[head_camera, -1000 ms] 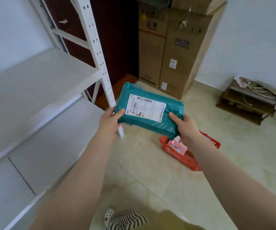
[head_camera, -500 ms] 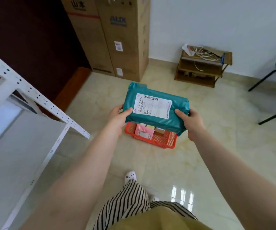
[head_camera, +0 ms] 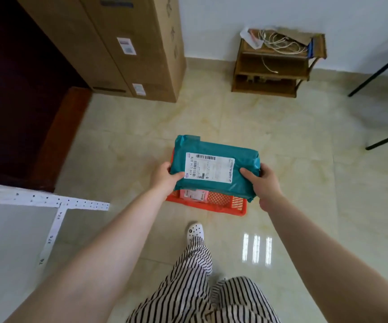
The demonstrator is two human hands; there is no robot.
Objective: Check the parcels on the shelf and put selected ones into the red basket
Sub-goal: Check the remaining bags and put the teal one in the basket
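Far left: corner of white metal shelf (head_camera: 20,229), perforated upright lying across the view, bare grey board below it. Behind, dark wood door area and tall cardboard boxes (head_camera: 127,47) against the wall.

Left hand (head_camera: 166,177): grips the left end of the teal parcel (head_camera: 214,167), thumb on top beside the label, fingers curled under.

Teal parcel: plastic mailer, white shipping label with barcode facing up, held level over the red basket (head_camera: 223,203), covering most of it. Whether the parcel touches the basket rim cannot be told from this angle.

Red basket: on the tile floor, near edge visible; a pink parcel (head_camera: 194,194) with white label lies inside.

Right hand (head_camera: 264,185): grips the parcel's right end, thumb on top, fingers wrapped round the edge.

Right: low wooden rack (head_camera: 274,66) with cables by the wall; black chair legs (head_camera: 379,73) at the frame edge.
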